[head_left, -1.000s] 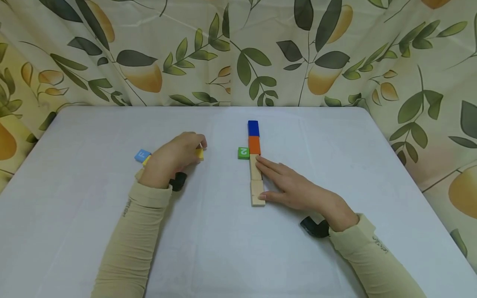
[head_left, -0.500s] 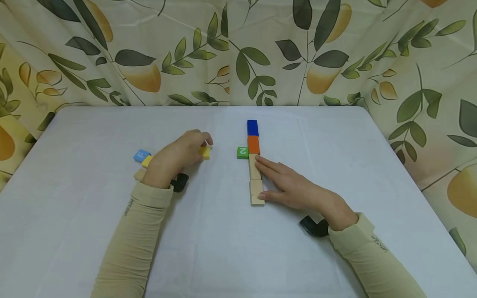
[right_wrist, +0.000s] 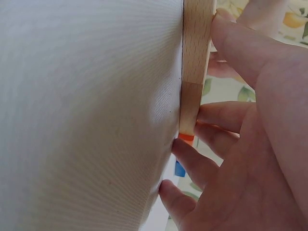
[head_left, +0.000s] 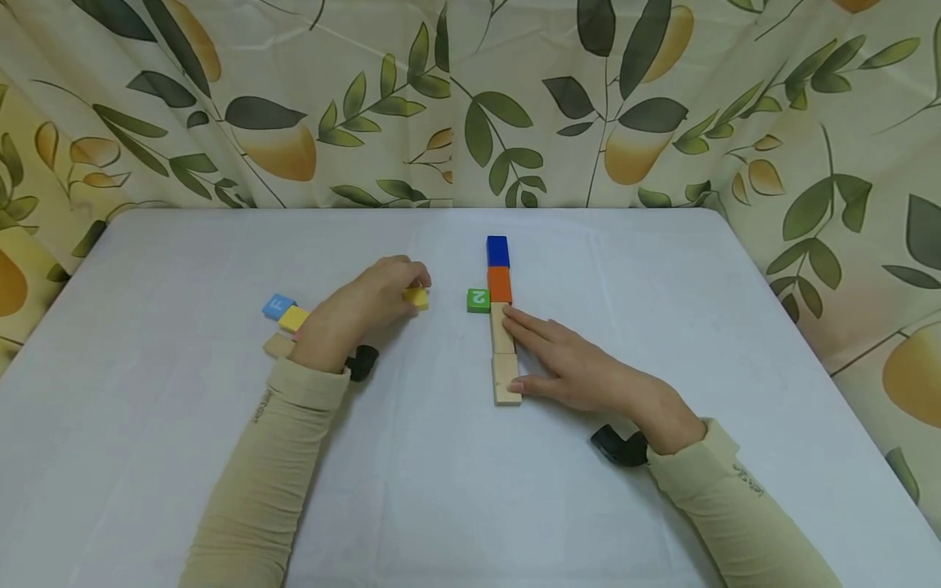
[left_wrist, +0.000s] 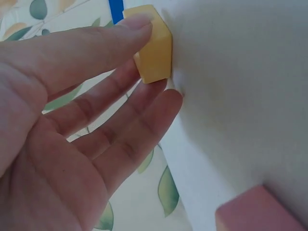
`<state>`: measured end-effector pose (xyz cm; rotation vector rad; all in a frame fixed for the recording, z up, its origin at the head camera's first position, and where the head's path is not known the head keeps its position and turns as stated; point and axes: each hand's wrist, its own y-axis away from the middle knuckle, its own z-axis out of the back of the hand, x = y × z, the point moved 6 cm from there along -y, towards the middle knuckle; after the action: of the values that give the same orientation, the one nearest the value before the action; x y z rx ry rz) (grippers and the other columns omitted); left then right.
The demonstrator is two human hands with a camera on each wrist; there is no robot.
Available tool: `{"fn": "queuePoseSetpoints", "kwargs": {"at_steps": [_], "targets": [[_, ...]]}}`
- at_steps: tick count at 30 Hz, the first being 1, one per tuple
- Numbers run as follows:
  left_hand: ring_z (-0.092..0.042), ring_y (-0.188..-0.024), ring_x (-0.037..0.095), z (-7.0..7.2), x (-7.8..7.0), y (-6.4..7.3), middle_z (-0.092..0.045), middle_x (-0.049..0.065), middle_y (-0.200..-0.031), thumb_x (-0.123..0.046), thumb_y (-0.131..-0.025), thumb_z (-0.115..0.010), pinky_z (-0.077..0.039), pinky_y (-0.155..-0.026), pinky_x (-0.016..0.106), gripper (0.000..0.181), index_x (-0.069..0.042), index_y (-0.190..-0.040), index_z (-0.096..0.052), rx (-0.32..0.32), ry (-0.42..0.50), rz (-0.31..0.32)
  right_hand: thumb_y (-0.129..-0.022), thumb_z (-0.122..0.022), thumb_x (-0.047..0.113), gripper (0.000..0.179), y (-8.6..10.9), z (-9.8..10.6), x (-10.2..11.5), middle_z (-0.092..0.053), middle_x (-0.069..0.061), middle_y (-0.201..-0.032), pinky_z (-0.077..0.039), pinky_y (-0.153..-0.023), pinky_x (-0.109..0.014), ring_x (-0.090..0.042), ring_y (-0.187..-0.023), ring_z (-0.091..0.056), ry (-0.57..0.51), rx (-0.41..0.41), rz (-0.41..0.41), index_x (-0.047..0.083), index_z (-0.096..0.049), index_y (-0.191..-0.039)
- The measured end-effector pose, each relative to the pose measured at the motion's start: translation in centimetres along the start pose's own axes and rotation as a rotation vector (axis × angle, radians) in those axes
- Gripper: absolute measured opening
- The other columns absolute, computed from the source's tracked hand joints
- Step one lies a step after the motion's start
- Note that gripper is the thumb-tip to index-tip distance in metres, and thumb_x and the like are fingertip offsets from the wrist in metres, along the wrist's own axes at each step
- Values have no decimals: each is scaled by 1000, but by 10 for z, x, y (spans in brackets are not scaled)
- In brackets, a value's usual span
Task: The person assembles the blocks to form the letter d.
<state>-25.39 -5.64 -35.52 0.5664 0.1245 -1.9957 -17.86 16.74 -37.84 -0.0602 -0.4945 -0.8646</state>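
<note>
My left hand (head_left: 356,306) pinches a small yellow block (left_wrist: 156,53) between thumb and fingers, low over the table left of the row. In that row, running away from me, lie two plain wooden blocks (head_left: 503,329), then an orange block (head_left: 500,284) and a dark blue block (head_left: 497,251) at the far end. A green block marked 2 (head_left: 478,300) sits against the row's left side, near where orange meets wood. My right hand (head_left: 577,363) rests along the row's right side, its extended fingertips and thumb touching the wooden blocks.
Left of my left wrist lie a light blue block marked F (head_left: 278,307), another yellow block (head_left: 293,318) and a plain wooden block (head_left: 278,345). A pink block (left_wrist: 257,211), mostly hidden in the head view, is beside them. Leaf-patterned cloth (head_left: 382,98) hangs behind the white table (head_left: 412,490).
My left hand has moved right with the yellow block, closer to the green block, uncovering more of the blocks on the left. The right hand has stayed still on the wooden blocks.
</note>
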Motion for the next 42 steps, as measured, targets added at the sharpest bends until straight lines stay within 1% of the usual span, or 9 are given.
{"fn": "queuePoseSetpoints", "kwargs": {"at_steps": [4, 7, 12, 15, 18, 21, 28, 35, 42], "targets": [[-54, -104, 24, -4, -5, -6, -61, 10, -114, -7, -89, -73, -49, -95, 35, 33, -3, -120, -62, 7, -9, -8, -94, -65, 42, 84, -1, -1, 0, -13, -7, -167, -22, -121, -57, -34, -151, -23, 3, 4, -10, 9, -22, -158], [-54, -105, 24, -7, -8, -10, -61, 10, -114, -9, -90, -73, -50, -96, 34, 33, -4, -121, -62, 18, -10, -1, -94, -66, 42, 84, -1, -1, -1, -14, -6, -167, -24, -120, -57, -35, -150, -25, 0, 3, -14, 10, -22, -158], [-54, -104, 23, -9, -12, -12, -61, 10, -115, -12, -91, -72, -50, -95, 34, 35, -5, -124, -61, 9, -7, 0, -94, -66, 42, 84, -1, -1, -1, -14, -6, -167, -26, -119, -56, -36, -150, -25, -4, 0, -12, 9, -23, -158], [-54, -105, 23, -11, -14, -13, -61, 9, -116, -14, -92, -71, -50, -96, 34, 38, -6, -127, -59, 4, 10, 11, -94, -66, 42, 84, -1, -1, 0, -14, -6, -167, -27, -119, -56, -36, -150, -26, -6, 1, -14, 10, -23, -158], [-54, -106, 23, -13, -16, -16, -62, 9, -117, -15, -92, -71, -50, -98, 34, 39, -6, -129, -58, -6, 20, 7, -94, -66, 43, 84, -1, -1, 0, -14, -6, -167, -27, -119, -56, -36, -149, -26, -7, 2, -16, 10, -22, -158], [-55, -107, 24, -14, -19, -19, -62, 11, -118, -14, -92, -71, -50, -99, 35, 40, -4, -129, -57, -18, 9, -11, -94, -65, 44, 84, -1, -1, 0, -14, -5, -167, -28, -119, -56, -36, -150, -26, -9, 3, -18, 11, -22, -158], [-55, -108, 24, -17, -24, -22, -62, 11, -120, -15, -93, -70, -50, -101, 36, 40, -6, -129, -58, -23, -5, -10, -94, -65, 44, 84, -1, -1, 0, -13, -6, -167, -29, -118, -56, -36, -149, -26, -11, 5, -12, 10, -22, -158], [-57, -111, 25, -18, -31, -25, -64, 11, -122, -14, -93, -69, -48, -104, 37, 37, -6, -128, -59, -39, -34, -48, -94, -65, 44, 84, -1, 0, -1, -13, -5, -168, -26, -119, -57, -36, -150, -24, -13, 6, -20, 10, -22, -158], [-58, -110, 24, -19, -33, -25, -64, 11, -123, -15, -94, -69, -49, -104, 36, 38, -6, -129, -58, -35, -35, -36, -94, -66, 43, 84, -1, 1, 0, -13, -6, -167, -28, -119, -55, -36, -150, -24, -20, 5, -16, 10, -22, -158]]}}
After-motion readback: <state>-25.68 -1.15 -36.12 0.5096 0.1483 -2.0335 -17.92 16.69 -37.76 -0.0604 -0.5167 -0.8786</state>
